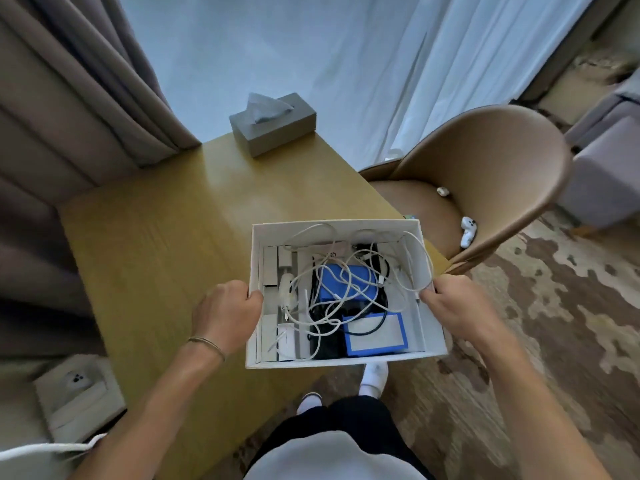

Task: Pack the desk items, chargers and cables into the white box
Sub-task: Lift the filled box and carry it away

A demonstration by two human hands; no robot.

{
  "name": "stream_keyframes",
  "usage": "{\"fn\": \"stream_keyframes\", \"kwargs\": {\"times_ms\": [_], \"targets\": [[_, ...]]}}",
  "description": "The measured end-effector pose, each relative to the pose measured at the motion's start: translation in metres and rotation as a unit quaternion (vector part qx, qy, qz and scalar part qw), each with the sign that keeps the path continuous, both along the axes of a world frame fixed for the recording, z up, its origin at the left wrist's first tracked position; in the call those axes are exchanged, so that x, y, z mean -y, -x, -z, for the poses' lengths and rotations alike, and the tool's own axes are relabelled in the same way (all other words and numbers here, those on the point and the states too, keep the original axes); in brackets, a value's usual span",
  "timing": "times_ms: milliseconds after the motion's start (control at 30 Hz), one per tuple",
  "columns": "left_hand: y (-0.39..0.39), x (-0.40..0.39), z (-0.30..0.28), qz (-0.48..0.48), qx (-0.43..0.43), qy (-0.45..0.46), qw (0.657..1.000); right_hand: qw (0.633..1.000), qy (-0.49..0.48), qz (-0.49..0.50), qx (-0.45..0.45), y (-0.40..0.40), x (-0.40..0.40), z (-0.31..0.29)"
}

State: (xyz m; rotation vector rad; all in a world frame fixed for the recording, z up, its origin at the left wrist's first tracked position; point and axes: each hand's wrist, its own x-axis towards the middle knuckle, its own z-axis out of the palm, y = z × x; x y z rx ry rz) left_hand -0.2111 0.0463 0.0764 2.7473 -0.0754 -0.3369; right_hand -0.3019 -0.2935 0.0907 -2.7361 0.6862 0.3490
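The white box [258, 327] is held over the near right corner of the wooden desk [166, 237]. My left hand [225, 311] grips its left wall and my right hand [453, 303] grips its right wall. Inside lie tangled white cables [332, 282], a black cable, a white charger [285, 292], a blue block [346, 282] and a blue-bordered white card [375, 336]. One white cable loops over the box's far and right rim.
A grey tissue box [273, 128] stands at the desk's far edge. A tan chair [485, 188] at the right carries a white earbud case [467, 230] and a small white piece [442, 192]. Curtains hang behind; a white shelf [79, 396] sits low left.
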Motion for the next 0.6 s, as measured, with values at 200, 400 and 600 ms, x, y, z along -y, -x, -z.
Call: {"fn": "stream_keyframes", "kwargs": {"times_ms": [200, 400, 600], "targets": [[0.013, 0.047, -0.01, 0.125, -0.007, 0.007, 0.992, 0.993, -0.003, 0.118, 0.011, 0.092, 0.017, -0.017], [0.05, 0.106, -0.014, 0.233, -0.033, 0.048, 0.971, 0.971, 0.008, 0.238, 0.002, 0.198, 0.025, -0.023], [0.123, 0.167, -0.015, 0.35, -0.015, 0.04, 0.936, 0.934, 0.021, 0.356, -0.001, 0.326, 0.021, -0.021]]}}
